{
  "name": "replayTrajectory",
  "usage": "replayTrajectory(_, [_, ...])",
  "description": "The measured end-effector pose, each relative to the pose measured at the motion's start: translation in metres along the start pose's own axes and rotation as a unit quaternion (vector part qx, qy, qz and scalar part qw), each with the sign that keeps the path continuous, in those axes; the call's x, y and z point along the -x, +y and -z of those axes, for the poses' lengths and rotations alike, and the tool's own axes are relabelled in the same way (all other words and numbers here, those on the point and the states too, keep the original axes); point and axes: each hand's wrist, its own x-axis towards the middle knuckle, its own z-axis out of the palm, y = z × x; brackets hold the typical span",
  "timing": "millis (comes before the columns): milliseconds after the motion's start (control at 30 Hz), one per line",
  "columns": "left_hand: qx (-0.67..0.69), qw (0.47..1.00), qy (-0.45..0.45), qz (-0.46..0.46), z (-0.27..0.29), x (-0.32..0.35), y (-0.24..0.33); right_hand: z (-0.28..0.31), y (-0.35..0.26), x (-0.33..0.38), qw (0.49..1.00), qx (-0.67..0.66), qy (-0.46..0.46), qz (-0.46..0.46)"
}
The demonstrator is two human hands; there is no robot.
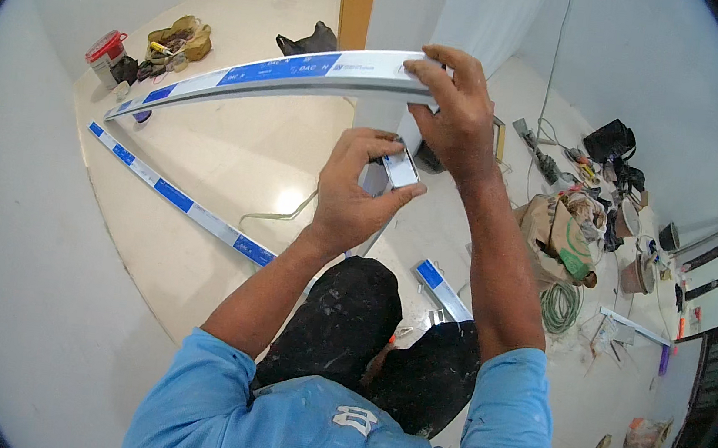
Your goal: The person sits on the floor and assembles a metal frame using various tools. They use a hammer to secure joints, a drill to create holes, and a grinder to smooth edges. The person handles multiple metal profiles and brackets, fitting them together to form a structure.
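Note:
My right hand [461,112] grips the near end of a long white profile bar [305,71] with blue protective film. The bar reaches away to the far left, its other end low near the floor. Just below, my left hand [352,190] pinches a white rectangular piece [401,169] between thumb and fingers. Whether that piece is separate or the end of a longer profile is hidden by the hand. A second blue-and-white bar [174,194] lies on the floor at the left. Between my knees and right forearm is a shorter bar section [440,287].
At the far left stand a red-lidded tub [108,49] and a tan bag [182,37]. A black bag [310,40] lies near the orange-brown door edge [357,5]. On the right are a large sack [555,236], a coiled green hose [560,308], buckets [638,273] and scattered tools.

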Motion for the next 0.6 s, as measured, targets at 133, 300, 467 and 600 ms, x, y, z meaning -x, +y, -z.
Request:
replayTrajectory(133, [0.051,0.996,-0.026,0.061,-0.008,0.017,0.005,0.017,-0.021,0.020,1.000,-0.007,-0.008,-0.007])
replayTrajectory(300, [0.175,0.965,-0.026,0.194,-0.019,0.034,0.008,0.029,-0.032,0.039,0.999,0.002,0.011,0.042])
replayTrajectory(467, [0.324,0.921,-0.018,0.215,-0.023,0.043,0.000,0.033,-0.039,0.069,0.999,-0.011,0.016,0.034])
replayTrajectory(600, [0.426,0.864,-0.097,0.252,-0.014,0.047,-0.011,0.043,-0.039,0.085,1.000,0.007,0.012,0.002])
